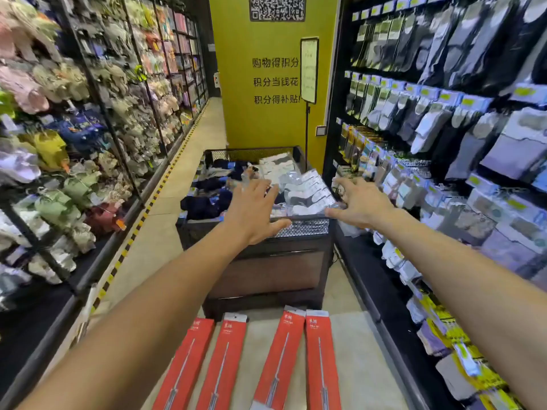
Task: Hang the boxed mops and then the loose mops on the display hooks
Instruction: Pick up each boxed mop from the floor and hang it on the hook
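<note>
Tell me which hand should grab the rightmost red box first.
Right, probably. The right hand is open on that side, above the rightmost red box; the left hand would have to cross over.

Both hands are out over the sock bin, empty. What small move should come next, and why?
Probably lower one open hand, say the right hand, to the nearest long red mop box on the floor. All four boxes lie there untouched, and the left hand holds nothing either.

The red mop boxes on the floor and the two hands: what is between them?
In the head view, the black mesh cart full of packaged socks stands between the red mop boxes and the left hand and right hand.
</note>
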